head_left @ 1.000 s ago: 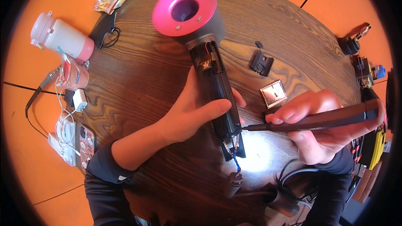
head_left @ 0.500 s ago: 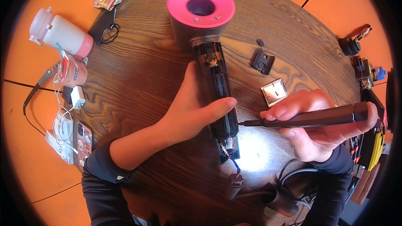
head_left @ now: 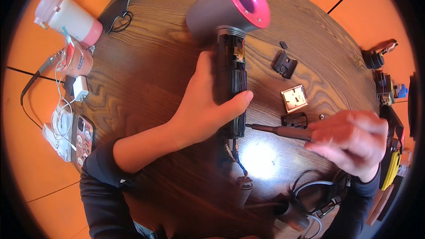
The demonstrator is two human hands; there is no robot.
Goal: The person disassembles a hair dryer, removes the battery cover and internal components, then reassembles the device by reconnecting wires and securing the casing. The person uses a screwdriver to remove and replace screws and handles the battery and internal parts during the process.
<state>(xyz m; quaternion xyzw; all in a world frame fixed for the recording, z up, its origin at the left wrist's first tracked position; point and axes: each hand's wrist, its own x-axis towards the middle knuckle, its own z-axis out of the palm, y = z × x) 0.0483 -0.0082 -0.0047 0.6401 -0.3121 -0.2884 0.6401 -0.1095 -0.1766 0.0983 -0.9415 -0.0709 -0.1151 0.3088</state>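
My left hand (head_left: 203, 106) grips the opened black handle (head_left: 231, 75) of a hair dryer whose grey head (head_left: 208, 9) has a pink ring, now turned rightward. Internal parts show along the handle, and wires (head_left: 239, 163) run from its bottom to a ribbed cable sleeve (head_left: 243, 190). My right hand (head_left: 347, 139), slightly blurred, holds a dark pen-shaped screwdriver (head_left: 283, 131), its tip at the handle's lower right side. Right of the handle lie small black parts (head_left: 285, 64), a square metal-coloured tray (head_left: 293, 98) and another black piece (head_left: 293, 121).
On the left are a white-and-pink bottle (head_left: 75, 20), packets (head_left: 77, 57), a soldering iron (head_left: 42, 73), white charger (head_left: 80, 89) and phone (head_left: 85, 139). Tools (head_left: 392, 163) crowd the table's right edge (head_left: 369, 88); cables and a dark cylinder (head_left: 290, 212) lie at the front.
The dryer has moved up and its head has turned to face right. My left hand has risen with it. My right hand has shifted and rotated around the screwdriver.
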